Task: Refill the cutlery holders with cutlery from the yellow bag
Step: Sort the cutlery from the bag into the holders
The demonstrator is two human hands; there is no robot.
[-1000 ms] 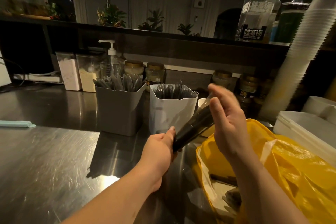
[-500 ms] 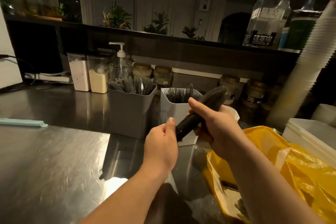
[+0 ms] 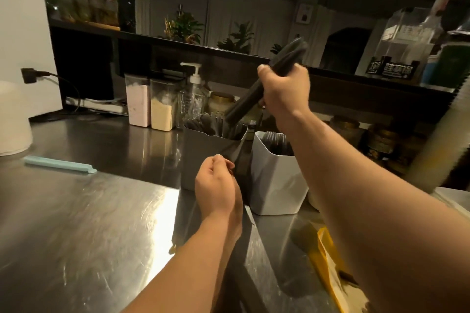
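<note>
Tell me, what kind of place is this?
Probably a cafe or bar's service counter: a steel worktop, two stocked cutlery holders, a tall stack of disposable cups, and storage jars behind.

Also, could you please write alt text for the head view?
A right hand grips a bundle of black plastic cutlery tilted over the grey holder on a steel counter; the left hand apparently pinches its clear wrapper beside a white holder.

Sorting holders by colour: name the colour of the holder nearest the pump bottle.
The holder is grey, clearest in the head view.
</note>
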